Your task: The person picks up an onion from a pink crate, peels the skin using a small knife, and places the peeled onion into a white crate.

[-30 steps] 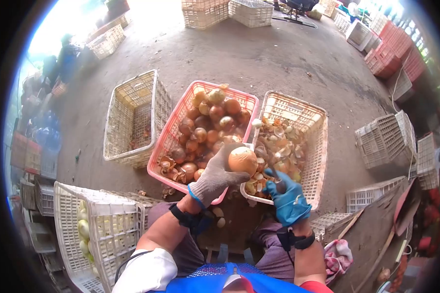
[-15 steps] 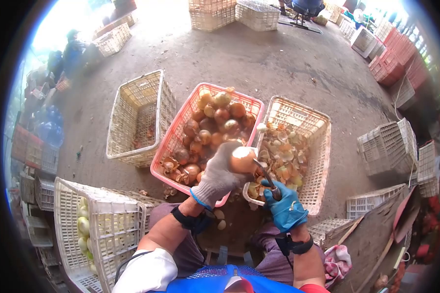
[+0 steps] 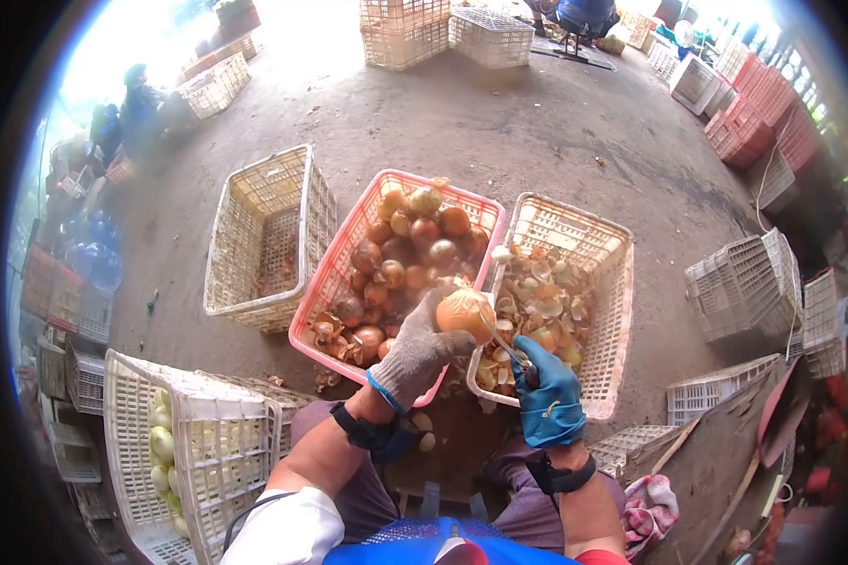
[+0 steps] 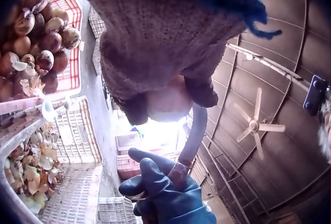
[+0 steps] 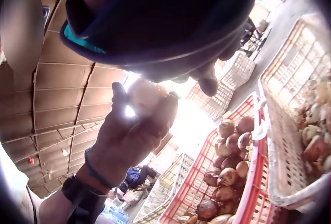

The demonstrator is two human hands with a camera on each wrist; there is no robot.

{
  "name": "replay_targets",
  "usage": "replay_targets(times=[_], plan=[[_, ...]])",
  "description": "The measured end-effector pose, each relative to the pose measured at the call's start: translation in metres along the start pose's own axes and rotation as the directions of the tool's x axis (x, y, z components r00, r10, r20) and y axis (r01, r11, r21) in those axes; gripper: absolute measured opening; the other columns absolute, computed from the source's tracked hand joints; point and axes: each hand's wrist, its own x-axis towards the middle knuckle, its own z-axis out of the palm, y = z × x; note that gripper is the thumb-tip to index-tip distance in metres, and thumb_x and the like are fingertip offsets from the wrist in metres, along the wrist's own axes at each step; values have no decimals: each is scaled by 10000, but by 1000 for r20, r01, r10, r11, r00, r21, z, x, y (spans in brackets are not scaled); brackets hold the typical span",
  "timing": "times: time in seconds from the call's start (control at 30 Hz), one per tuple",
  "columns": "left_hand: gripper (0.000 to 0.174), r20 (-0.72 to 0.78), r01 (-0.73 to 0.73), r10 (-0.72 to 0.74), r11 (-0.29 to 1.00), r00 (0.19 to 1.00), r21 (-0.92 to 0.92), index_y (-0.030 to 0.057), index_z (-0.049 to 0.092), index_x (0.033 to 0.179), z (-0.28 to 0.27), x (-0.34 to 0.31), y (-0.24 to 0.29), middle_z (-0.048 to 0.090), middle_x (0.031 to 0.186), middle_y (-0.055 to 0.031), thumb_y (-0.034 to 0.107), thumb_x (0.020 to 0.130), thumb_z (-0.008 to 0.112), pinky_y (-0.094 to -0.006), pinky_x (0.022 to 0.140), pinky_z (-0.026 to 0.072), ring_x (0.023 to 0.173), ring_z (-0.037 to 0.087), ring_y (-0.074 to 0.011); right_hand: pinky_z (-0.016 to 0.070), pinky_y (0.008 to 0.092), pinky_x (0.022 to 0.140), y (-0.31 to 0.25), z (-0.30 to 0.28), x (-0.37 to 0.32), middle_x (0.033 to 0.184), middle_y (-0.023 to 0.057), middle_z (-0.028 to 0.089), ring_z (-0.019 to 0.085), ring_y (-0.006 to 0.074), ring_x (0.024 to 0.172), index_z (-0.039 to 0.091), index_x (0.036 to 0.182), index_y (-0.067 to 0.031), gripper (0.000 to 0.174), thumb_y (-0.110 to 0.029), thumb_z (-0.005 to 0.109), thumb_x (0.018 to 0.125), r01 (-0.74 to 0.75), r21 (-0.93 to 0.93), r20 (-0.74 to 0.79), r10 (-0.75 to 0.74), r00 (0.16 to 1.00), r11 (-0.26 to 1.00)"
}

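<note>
An onion (image 3: 465, 314) with orange-brown skin is gripped by my left hand (image 3: 413, 348), which wears a grey knit glove, above the near end of the pink crate (image 3: 303, 331). My right hand (image 3: 548, 405), in a blue glove, holds a knife (image 3: 505, 345) by its handle, the blade against the onion's right side. In the left wrist view the curved blade (image 4: 196, 133) rises from the right glove (image 4: 173, 195) to the onion (image 4: 168, 102). Many onions (image 3: 396, 245) fill the pink crate.
Onion skins (image 3: 542, 297) lie in the white crate (image 3: 612, 320) on the right. A white crate (image 3: 217, 273) stands left of the pink one. At lower left, another crate (image 3: 221, 452) contains pale onions (image 3: 162, 444). More crates (image 3: 744, 282) stand at the right.
The onion has turned in my left hand, showing more orange skin. My right hand has come up and swung the knife upright beside it; the blade first came to the onion half a second ago.
</note>
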Motion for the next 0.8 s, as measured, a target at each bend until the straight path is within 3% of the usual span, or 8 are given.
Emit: replay_targets(times=[0.1, 0.3, 0.4, 0.47, 0.5, 0.6, 0.7, 0.8], plan=[[810, 25, 18, -17, 999, 1000, -40, -3, 467, 1422, 5, -2, 7, 635, 1247, -96, 219, 767, 888, -325, 986, 548, 1126, 647, -174, 546, 501, 781, 3, 0, 1, 1004, 220, 719, 694, 432, 916, 659, 1316, -104, 397, -61, 637, 922, 59, -4, 1, -59, 998, 998], [767, 31, 74, -70, 982, 997, -176, 17, 435, 1445, 10, 1, -10, 601, 1307, -121, 115, 809, 853, -404, 1011, 570, 1169, 645, -235, 550, 468, 719, 22, 14, -3, 969, 151, 744, 702, 377, 821, 642, 1332, -100, 429, -18, 630, 911, 71, -331, -130, -120, 984, 941], [753, 24, 73, -69, 978, 997, -197, 27, 441, 1439, 12, 2, -14, 607, 1293, -117, 114, 815, 854, -398, 997, 577, 1156, 652, -239, 552, 455, 708, 17, 19, -1, 995, 158, 747, 703, 351, 782, 649, 1330, -84, 364, -92, 628, 966, 110, -47, -185, -117, 976, 993], [748, 6, 78, -78, 979, 997, -186, 31, 449, 1432, 12, 4, -15, 619, 1273, -111, 120, 814, 860, -385, 983, 580, 1137, 660, -234, 553, 454, 717, 15, 33, -8, 1024, 172, 746, 703, 356, 798, 656, 1324, -82, 329, -150, 595, 1008, -203, 234, 5, 207, 978, 951], [747, -4, 85, -87, 980, 996, -181, 32, 453, 1429, 11, 6, -16, 625, 1264, -108, 120, 811, 863, -379, 975, 581, 1128, 664, -231, 553, 454, 722, 17, 39, -12, 1039, 180, 745, 704, 358, 805, 660, 1321, -81, 318, -178, 579, 1029, -367, 341, 133, 342, 930, 866], [741, -26, 78, -83, 984, 996, -162, 31, 467, 1414, 11, 6, -19, 640, 1233, -99, 130, 803, 873, -359, 958, 579, 1100, 669, -211, 550, 458, 724, 26, 50, -14, 1078, 197, 740, 698, 366, 813, 667, 1309, -80, 312, -208, 560, 1047, -269, 426, 44, 278, 960, 864], [733, -86, 67, -67, 998, 994, 7, 23, 484, 1382, 16, 5, -9, 644, 1214, -94, 124, 779, 888, -338, 951, 571, 1089, 664, -187, 564, 450, 768, 31, 48, -11, 1100, 209, 735, 713, 377, 874, 667, 1301, -78, 299, -176, 565, 1038, 18, 147, -191, 11, 982, 989], [727, -112, 26, -6, 983, 994, 179, 15, 496, 1339, 14, 3, -8, 642, 1202, -91, 98, 742, 903, -321, 941, 566, 1086, 653, -166, 539, 357, 727, 18, 24, -2, 1003, 77, 739, 684, 188, 845, 685, 1289, -55, 317, -118, 710, 980, 32, -107, -116, -45, 992, 994]])
